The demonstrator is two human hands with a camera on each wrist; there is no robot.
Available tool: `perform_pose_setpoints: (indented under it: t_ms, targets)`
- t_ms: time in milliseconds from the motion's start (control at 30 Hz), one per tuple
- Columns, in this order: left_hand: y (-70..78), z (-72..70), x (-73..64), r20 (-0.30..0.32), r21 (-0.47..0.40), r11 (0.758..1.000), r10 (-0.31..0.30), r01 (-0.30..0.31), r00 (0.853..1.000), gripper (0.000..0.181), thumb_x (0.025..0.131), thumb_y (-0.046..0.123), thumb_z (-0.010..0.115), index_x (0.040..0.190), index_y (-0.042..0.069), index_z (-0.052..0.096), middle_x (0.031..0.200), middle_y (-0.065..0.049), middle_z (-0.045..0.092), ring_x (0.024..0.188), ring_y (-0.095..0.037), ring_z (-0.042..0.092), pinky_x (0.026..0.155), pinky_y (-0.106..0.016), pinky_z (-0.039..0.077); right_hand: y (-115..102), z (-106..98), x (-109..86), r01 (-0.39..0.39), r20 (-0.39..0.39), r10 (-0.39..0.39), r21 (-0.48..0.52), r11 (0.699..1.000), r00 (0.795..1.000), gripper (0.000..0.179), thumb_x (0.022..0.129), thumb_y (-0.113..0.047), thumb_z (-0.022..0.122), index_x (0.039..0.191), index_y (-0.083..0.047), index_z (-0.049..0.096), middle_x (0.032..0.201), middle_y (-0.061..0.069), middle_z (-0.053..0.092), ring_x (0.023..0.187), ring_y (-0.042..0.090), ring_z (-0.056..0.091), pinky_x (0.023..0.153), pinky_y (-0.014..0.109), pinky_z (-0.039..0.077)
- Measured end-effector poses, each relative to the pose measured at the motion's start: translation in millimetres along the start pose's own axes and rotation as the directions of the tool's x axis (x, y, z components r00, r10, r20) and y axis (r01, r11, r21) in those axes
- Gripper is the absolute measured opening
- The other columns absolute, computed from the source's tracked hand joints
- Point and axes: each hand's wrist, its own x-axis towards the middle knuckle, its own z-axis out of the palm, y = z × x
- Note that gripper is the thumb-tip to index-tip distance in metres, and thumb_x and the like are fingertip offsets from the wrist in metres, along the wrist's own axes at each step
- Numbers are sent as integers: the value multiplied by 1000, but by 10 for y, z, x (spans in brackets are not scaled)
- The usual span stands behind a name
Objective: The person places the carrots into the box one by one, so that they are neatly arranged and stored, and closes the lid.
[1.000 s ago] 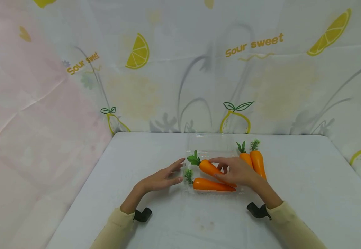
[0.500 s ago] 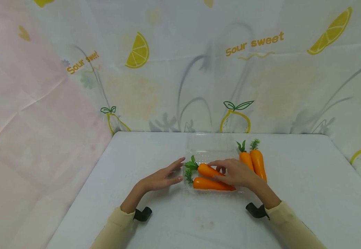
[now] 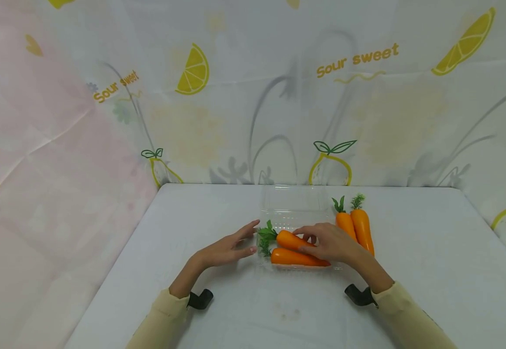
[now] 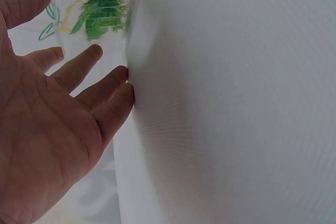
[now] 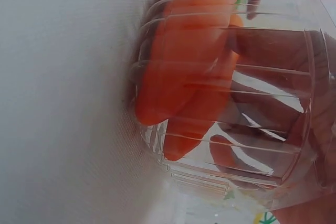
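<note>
A clear plastic box [image 3: 267, 265] lies on the white table with its lid [image 3: 295, 198] folded back. Inside is a front orange carrot [image 3: 297, 258] with feathery green leaves. Behind it, slightly tilted, lies a leafy-topped carrot [image 3: 286, 239], pinched near its middle by my right hand [image 3: 330, 243]. The right wrist view shows both carrots through the ribbed wall, my right fingers [image 5: 262, 51] beyond it. At the box's left end my left hand [image 3: 225, 251] holds nothing, its fingers spread. In the left wrist view those fingers [image 4: 79, 69] are close to the box's end.
Two more carrots, a shorter-looking one [image 3: 345, 225] and a longer one [image 3: 362, 229], lie side by side right of the box, beyond my right hand. A lemon-printed cloth [image 3: 235, 121] hangs behind the table's back edge.
The carrot in my right hand has come down and toward the front carrot, its leaves now against the box's left end. My left hand has stayed in place.
</note>
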Motion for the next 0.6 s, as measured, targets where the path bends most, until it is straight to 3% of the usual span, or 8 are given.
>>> perform_pose_setpoints:
  t_ms: [367, 600]
  targets:
    - [27, 2, -2, -3, 6, 1000, -9, 9, 1000, 75, 101, 42, 53, 160, 24, 10, 158, -6, 30, 143, -22, 31, 115, -49, 26, 7, -42, -34, -16, -3, 16, 12, 1000, 1000, 35, 92, -27, 72, 125, -16, 68, 96, -10, 67, 81, 7, 55, 69, 24, 50]
    - [29, -2, -16, -1, 9, 1000, -18, 18, 1000, 76, 101, 44, 54, 160, 25, 10, 158, -7, 30, 143, -23, 31, 114, -51, 26, -4, -133, -112, -55, -96, 55, 12, 998, 994, 33, 92, -25, 72, 123, -14, 69, 97, -10, 65, 84, 11, 56, 71, 27, 50]
